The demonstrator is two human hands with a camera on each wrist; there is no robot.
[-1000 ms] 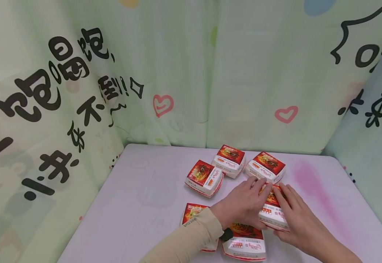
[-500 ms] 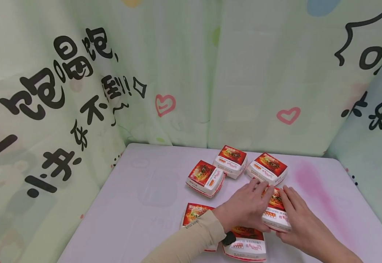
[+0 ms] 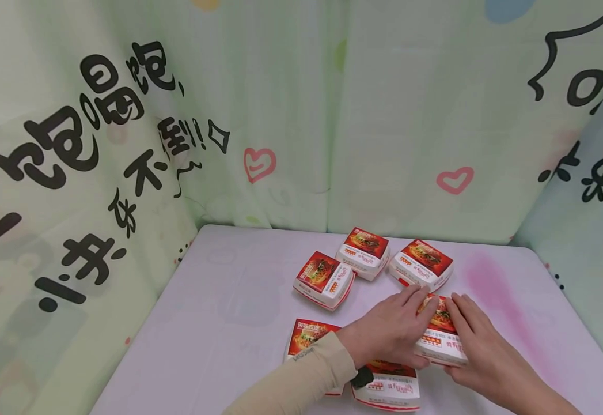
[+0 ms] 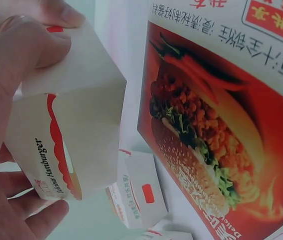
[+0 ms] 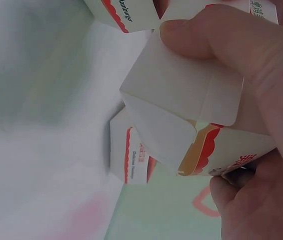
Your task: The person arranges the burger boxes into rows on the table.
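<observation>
A red and white hamburger box (image 3: 442, 340) sits between the two hands on the right half of the table. My left hand (image 3: 391, 329) grips its left side, thumb at the near edge and fingers over the far part. From the right, my right hand (image 3: 490, 354) grips the same box. The right wrist view shows its plain white underside or side panel (image 5: 181, 80) with the thumb (image 5: 196, 37) pressed on it. Another hamburger box (image 3: 386, 392) lies just in front, partly under the left wrist. A further box (image 3: 308, 334) is partly hidden by the left sleeve.
Three more hamburger boxes stand behind: a left one (image 3: 323, 281), a middle one (image 3: 363, 253) and a right one (image 3: 421, 264), close to the held box. Light green printed curtains (image 3: 384, 144) enclose the white table (image 3: 203, 323), which has a pink patch (image 3: 498, 300).
Both hands and the hamburger box between them have shifted slightly to the right, with more of its near face showing. The other boxes stay in place.
</observation>
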